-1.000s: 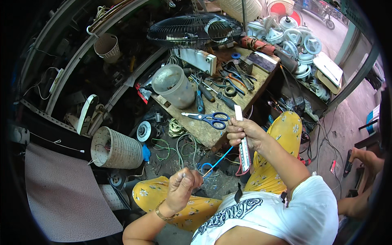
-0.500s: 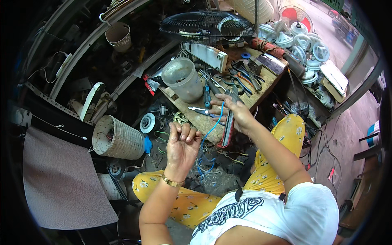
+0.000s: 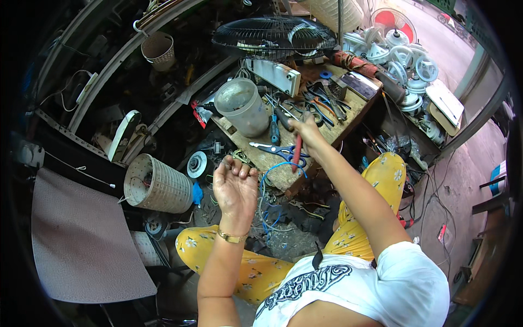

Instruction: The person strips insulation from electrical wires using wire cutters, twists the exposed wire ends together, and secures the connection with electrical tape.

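My right hand (image 3: pixel 306 133) is closed around red-handled pliers (image 3: pixel 297 154) above the wooden workbench. The red handle points toward me, and the fingers partly hide the head. Palm up, my left hand (image 3: pixel 235 188) is held left of the bench's near corner with its fingers curled in. Whatever those fingers hold, if anything, is hidden. A blue wire (image 3: pixel 272 168) arcs between the hands, passing by the pliers' handle and hanging toward the floor. Blue-handled scissors (image 3: pixel 280 151) lie on the bench just left of the pliers, with a blue screwdriver (image 3: pixel 274 131) behind them.
A cloudy plastic tub (image 3: pixel 239 106) stands on the bench (image 3: pixel 283 177), with several hand tools (image 3: pixel 329 103) to its right. Behind is a black fan grille (image 3: pixel 275 35). White fan parts (image 3: pixel 403 57) are heaped at far right. A woven basket (image 3: pixel 158 184) sits at left.
My right hand has shifted slightly left and up, turning the pliers so the red handle is narrower in view. My left hand has moved left, away from the blue wire, which now hangs in a wider loop.
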A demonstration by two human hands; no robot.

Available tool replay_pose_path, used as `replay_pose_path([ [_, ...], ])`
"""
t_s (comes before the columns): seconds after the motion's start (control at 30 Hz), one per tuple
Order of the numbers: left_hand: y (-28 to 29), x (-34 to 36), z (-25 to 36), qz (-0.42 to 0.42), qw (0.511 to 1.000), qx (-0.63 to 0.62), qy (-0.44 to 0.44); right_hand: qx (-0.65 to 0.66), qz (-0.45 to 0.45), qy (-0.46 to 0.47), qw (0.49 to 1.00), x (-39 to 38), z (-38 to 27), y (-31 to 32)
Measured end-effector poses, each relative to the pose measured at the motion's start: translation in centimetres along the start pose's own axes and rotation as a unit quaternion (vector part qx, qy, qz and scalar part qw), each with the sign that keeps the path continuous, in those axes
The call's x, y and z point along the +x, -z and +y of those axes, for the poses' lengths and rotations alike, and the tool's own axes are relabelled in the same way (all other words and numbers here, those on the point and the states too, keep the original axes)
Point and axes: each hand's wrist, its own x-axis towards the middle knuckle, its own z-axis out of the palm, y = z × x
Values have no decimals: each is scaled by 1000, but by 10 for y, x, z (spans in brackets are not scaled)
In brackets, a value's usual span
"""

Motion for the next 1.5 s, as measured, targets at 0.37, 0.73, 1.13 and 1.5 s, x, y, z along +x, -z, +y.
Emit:
replay_pose_path([
  [0.37,-5,-4,-14,-44,983,111,-141,-330,-221,308,864,-106,-13,-15],
  [0.73,-33,-45,-30,-108,989,-22,-100,275,-222,8,935,-154,-30,-32],
  [1.13,-40,-104,2,-99,959,199,178,452,-347,-357,740,-169,-56,14],
  [1.5,-26,-130,45,-69,957,247,134,397,-140,-197,885,-99,-69,173],
])
